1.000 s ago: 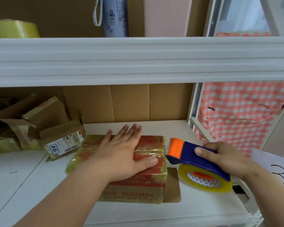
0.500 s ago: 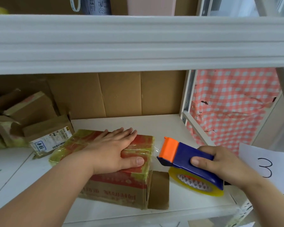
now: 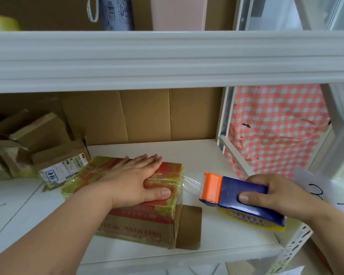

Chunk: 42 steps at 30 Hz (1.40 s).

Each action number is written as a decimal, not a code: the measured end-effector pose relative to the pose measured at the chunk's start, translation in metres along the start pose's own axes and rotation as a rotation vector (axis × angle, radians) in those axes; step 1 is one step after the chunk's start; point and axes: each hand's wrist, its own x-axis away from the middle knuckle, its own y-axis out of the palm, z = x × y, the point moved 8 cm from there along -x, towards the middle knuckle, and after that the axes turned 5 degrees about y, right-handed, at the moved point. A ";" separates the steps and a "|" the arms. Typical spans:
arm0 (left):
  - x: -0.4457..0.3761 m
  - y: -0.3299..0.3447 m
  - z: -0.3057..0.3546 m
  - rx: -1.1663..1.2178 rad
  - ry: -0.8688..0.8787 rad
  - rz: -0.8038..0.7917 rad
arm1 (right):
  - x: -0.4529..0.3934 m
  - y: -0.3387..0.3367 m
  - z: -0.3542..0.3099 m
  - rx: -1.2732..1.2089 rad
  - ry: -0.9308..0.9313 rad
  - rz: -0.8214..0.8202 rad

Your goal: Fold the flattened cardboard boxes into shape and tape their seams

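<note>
A: Status? Left hand (image 3: 134, 182) spread flat on the box (image 3: 127, 199); right hand (image 3: 280, 195) wraps its grip round the tape dispenser (image 3: 234, 197), strip stretched taut leftward.

B: Advise firm pressure, then tear tape (image 3: 192, 185) at the box's edge.

A handwritten "3" shows on the white paper sheet (image 3: 314, 187) at the right; the red print along the cardboard box (image 3: 139, 229) and the shipping label (image 3: 62, 171) on the small carton are too blurred to read
</note>
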 end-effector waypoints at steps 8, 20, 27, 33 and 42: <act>-0.001 0.000 0.000 -0.008 -0.002 0.018 | -0.012 0.013 -0.002 0.107 0.077 -0.038; 0.004 0.002 0.000 -0.046 -0.001 0.081 | -0.041 0.023 -0.038 0.440 0.190 -0.091; 0.002 0.001 0.001 -0.036 0.004 0.078 | -0.050 0.029 -0.043 0.310 0.274 -0.187; 0.004 0.003 0.000 -0.052 0.021 0.089 | -0.059 0.051 -0.004 0.376 0.383 -0.230; 0.012 -0.013 0.001 0.107 0.036 0.307 | -0.044 0.042 -0.009 0.677 0.230 0.495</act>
